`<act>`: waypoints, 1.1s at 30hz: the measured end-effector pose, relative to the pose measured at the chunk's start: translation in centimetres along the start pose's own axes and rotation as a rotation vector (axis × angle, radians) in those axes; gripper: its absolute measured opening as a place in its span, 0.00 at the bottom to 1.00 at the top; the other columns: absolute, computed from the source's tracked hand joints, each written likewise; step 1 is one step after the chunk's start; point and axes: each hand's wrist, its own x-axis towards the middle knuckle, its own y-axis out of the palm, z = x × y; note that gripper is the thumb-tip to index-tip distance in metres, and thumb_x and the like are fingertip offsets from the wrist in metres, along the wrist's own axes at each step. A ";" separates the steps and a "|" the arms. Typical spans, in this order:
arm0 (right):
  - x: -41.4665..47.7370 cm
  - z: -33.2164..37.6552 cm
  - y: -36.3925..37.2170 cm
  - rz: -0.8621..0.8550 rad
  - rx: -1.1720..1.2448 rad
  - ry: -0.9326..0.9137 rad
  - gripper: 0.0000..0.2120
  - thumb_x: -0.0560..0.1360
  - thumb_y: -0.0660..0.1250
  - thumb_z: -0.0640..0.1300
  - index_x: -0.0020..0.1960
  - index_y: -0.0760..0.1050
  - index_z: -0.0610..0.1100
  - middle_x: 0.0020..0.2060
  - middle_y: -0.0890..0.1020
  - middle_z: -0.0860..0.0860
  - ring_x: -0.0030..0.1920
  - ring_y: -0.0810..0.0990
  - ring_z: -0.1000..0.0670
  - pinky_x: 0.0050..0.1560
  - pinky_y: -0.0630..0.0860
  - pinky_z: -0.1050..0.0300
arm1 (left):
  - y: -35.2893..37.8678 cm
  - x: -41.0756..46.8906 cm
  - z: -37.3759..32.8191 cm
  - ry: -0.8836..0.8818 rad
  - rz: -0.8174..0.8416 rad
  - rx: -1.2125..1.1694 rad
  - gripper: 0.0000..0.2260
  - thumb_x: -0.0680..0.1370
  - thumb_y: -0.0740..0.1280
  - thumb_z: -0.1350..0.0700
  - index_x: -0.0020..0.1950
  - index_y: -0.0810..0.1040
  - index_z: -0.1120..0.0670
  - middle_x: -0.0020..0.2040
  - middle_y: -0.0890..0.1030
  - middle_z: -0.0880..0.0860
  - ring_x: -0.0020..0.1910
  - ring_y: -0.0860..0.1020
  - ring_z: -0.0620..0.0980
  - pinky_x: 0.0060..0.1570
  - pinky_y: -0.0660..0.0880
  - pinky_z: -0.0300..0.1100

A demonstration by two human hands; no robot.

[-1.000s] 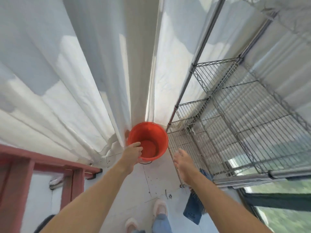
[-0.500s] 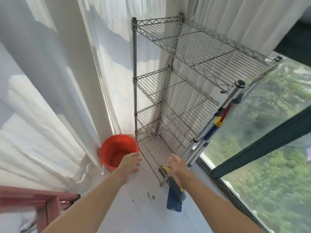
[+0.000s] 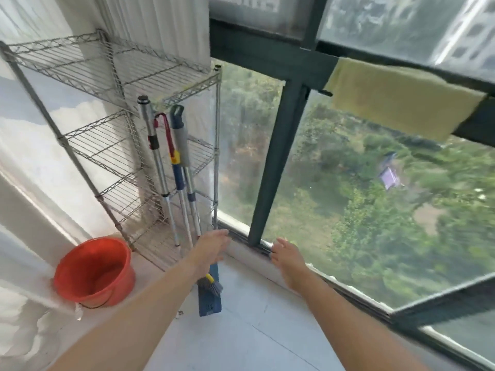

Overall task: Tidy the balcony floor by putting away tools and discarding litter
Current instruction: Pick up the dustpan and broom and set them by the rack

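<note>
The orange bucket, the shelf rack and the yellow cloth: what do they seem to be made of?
The orange bucket looks like moulded plastic: even colour, smooth, slightly glossy wall. The shelf rack seems to be metal wire, probably plated steel: thin silvery rods with a shine. The yellow cloth looks like soft, matte textile, perhaps microfibre; it drapes limply over the window frame.

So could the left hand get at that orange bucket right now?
Probably yes. The left hand is open and empty, and the orange bucket stands on bare floor to its left; the wire rack stands behind that path, not across it.
</note>
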 end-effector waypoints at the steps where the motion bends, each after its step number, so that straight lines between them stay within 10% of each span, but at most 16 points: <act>1: -0.7 -0.2 -2.3 -0.031 0.009 -0.002 0.18 0.80 0.57 0.42 0.69 0.66 0.42 0.38 0.71 0.50 0.40 0.71 0.51 0.56 0.72 0.50 | 2.0 -0.1 0.1 0.014 0.024 0.006 0.11 0.82 0.58 0.58 0.62 0.75 0.53 0.53 0.80 0.53 0.45 0.77 0.48 0.44 0.74 0.42; 5: -3.3 -1.9 -12.2 -0.182 0.106 -0.023 0.21 0.81 0.55 0.39 0.73 0.60 0.39 0.36 0.70 0.48 0.36 0.70 0.50 0.55 0.75 0.52 | 11.5 -1.3 0.3 0.027 0.124 0.078 0.11 0.81 0.58 0.60 0.62 0.73 0.53 0.52 0.80 0.53 0.47 0.77 0.50 0.47 0.74 0.45; 11: -8.9 -4.5 -24.0 -0.403 0.310 -0.027 0.19 0.81 0.56 0.39 0.72 0.63 0.40 0.66 0.72 0.38 0.67 0.71 0.37 0.69 0.66 0.45 | 23.6 -4.0 1.4 0.011 0.300 0.176 0.13 0.79 0.62 0.62 0.63 0.74 0.55 0.55 0.79 0.55 0.51 0.77 0.53 0.49 0.74 0.45; 17: -14.5 -9.8 -33.7 -0.570 0.445 -0.053 0.18 0.82 0.55 0.42 0.71 0.64 0.41 0.53 0.73 0.46 0.49 0.73 0.48 0.62 0.69 0.52 | 35.5 -7.6 3.8 -0.009 0.500 0.311 0.14 0.79 0.61 0.64 0.63 0.75 0.56 0.54 0.79 0.55 0.51 0.76 0.53 0.46 0.74 0.42; 21: -19.0 -12.2 -38.1 -0.735 0.567 -0.042 0.07 0.80 0.55 0.39 0.47 0.71 0.45 0.38 0.68 0.49 0.38 0.67 0.50 0.49 0.73 0.56 | 42.1 -9.7 5.4 -0.009 0.657 0.444 0.14 0.80 0.59 0.64 0.64 0.75 0.56 0.58 0.80 0.56 0.54 0.77 0.54 0.53 0.76 0.46; 26: -24.8 -14.8 -41.9 -0.965 0.687 -0.114 0.09 0.82 0.53 0.39 0.61 0.65 0.45 0.41 0.73 0.52 0.43 0.75 0.51 0.45 0.72 0.62 | 49.2 -12.8 6.9 -0.014 0.869 0.581 0.15 0.80 0.60 0.64 0.65 0.74 0.57 0.58 0.80 0.55 0.56 0.77 0.54 0.59 0.75 0.49; 28: -26.5 -16.0 -43.5 -1.069 0.746 -0.175 0.06 0.82 0.51 0.37 0.53 0.66 0.43 0.27 0.68 0.56 0.25 0.67 0.58 0.27 0.64 0.69 | 51.5 -14.8 7.2 0.003 0.958 0.619 0.14 0.79 0.61 0.64 0.64 0.74 0.57 0.58 0.79 0.56 0.57 0.77 0.55 0.60 0.74 0.50; 33: -30.3 -18.1 -45.5 -1.221 0.784 -0.194 0.15 0.81 0.51 0.34 0.38 0.60 0.47 0.24 0.59 0.55 0.20 0.55 0.59 0.21 0.52 0.67 | 56.2 -17.2 9.0 -0.021 1.106 0.697 0.12 0.79 0.62 0.63 0.62 0.75 0.56 0.57 0.81 0.55 0.56 0.78 0.55 0.58 0.75 0.50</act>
